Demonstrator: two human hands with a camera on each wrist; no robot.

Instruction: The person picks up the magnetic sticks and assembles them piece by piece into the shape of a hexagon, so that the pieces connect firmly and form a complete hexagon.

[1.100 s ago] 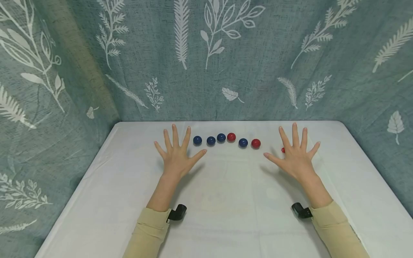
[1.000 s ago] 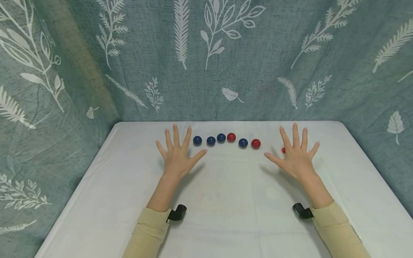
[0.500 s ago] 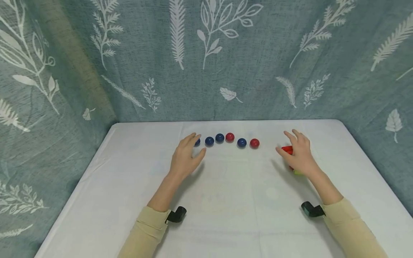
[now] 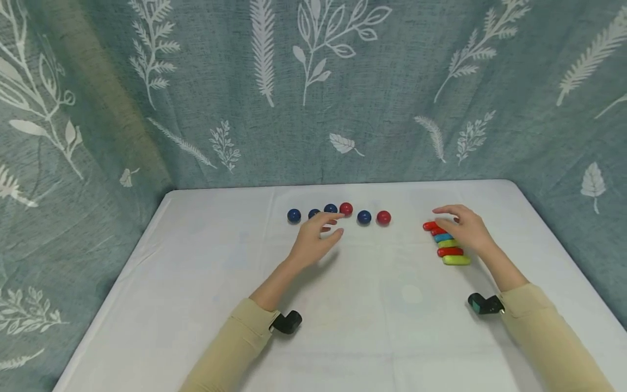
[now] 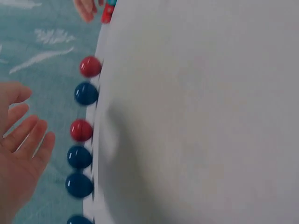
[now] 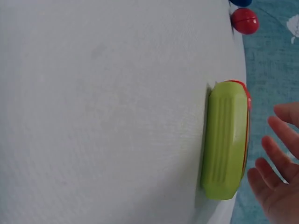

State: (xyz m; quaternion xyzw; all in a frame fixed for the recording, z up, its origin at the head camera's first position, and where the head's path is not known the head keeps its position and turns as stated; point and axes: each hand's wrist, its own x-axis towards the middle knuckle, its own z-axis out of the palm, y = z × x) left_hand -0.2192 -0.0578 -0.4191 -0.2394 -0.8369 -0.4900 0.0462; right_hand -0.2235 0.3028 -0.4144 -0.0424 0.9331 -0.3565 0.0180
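Observation:
Several blue balls, such as the leftmost blue ball (image 4: pixel 294 216), and two red balls, the near-middle red ball (image 4: pixel 346 209) and the rightmost red ball (image 4: pixel 383 218), form a loose row at the back of the table. My left hand (image 4: pixel 315 239) hovers in front of the row, fingers loosely bent and holding nothing; it partly covers two blue balls. To the right, my right hand (image 4: pixel 465 226) hangs over a row of coloured bars, thumb and fingers apart. The nearest is a ribbed yellow-green bar (image 6: pixel 226 140); red bars (image 4: pixel 450 252) and a blue bar (image 4: pixel 443 238) lie behind it.
A white cloth (image 4: pixel 343 326) covers the table. Behind and at both sides hangs a green-blue curtain (image 4: pixel 294 136) with white leaf prints. A black wrist camera sits on each wrist, the left camera (image 4: pixel 288 322) and the right camera (image 4: pixel 485 304).
Both hands have gone from spread flat to loosely bent. My left hand has moved right along the balls; my right hand has shifted right, uncovering the coloured bars.

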